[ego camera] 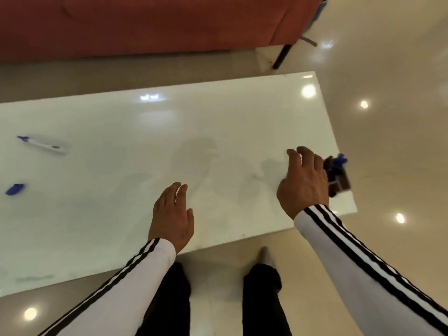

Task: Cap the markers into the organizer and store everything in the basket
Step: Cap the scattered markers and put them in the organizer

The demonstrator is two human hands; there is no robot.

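Now right hand fingers grip dark boxy organizer; left hand fingers straight.

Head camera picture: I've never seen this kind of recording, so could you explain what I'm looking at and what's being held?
There is no machine here. A person wears a camera on the head, and it looks down at their own two hands. The left hand is open over a white table. The right hand, at the table's right edge, grips a dark organizer, which is blurred and has something blue poking out. Far left on the table lie a white marker, seemingly uncapped, and a loose blue cap, apart from each other. Behind the table is a red sofa.
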